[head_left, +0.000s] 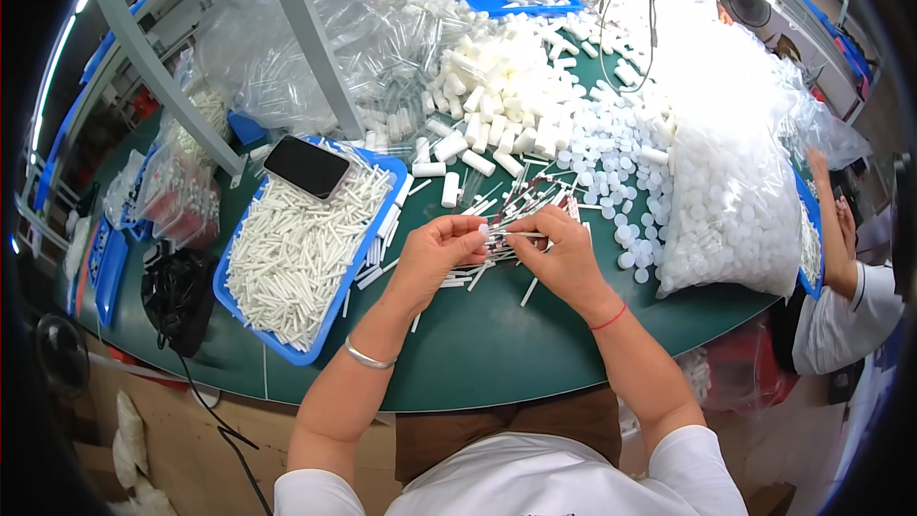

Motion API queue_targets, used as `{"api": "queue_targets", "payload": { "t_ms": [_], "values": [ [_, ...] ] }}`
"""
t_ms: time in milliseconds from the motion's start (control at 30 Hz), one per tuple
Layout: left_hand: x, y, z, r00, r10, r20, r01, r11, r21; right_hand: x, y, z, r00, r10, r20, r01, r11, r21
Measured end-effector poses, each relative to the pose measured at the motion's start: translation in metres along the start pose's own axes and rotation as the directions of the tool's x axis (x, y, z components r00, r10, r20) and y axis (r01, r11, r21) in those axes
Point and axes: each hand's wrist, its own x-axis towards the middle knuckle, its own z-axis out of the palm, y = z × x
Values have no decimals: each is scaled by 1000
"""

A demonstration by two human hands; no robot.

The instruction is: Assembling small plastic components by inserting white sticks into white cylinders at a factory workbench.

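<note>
Over the near middle of the green table, my two hands are close together with their fingertips almost meeting. My left hand (436, 253) is closed in a pinch on a small whitish piece (483, 229). In the fingers of my right hand (564, 256) is a thin white stick (525, 233), its tip pointing at the left hand. Behind and below the fingers lies a loose heap of similar white sticks (564, 199), some with dark reddish parts; the hands partly cover it. White cylinders (450, 189) lie just beyond the left hand.
On the left, a blue tray (301, 357) full of short white sticks carries a black phone (308, 167). Translucent discs (611, 167) spread beside a bulging clear bag (731, 229). A grey metal post (310, 33) rises behind the tray. Co-workers sit across and at the right.
</note>
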Motion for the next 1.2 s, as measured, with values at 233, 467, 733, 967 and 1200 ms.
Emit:
{"api": "queue_targets", "payload": {
  "t_ms": [233,467,733,967,1200],
  "values": [
    [-1,-1,-1,990,-128,60,132,988,-80,-2,2,3,992,-38,124,35,999,24],
    [-7,-9,19,939,343,-30,-318,895,312,-1,4,-3,877,388,284,-471,810,349],
    [57,3,-18,812,582,-34,-235,380,895,9,-4,-9,847,485,219,-514,640,571],
    [78,-8,-44,863,506,2,-148,249,957,9,12,-8,879,447,162,-454,686,569],
    [5,5,0,921,369,-124,-200,721,663,0,10,3,970,241,2,-234,940,246]
  ]
}}
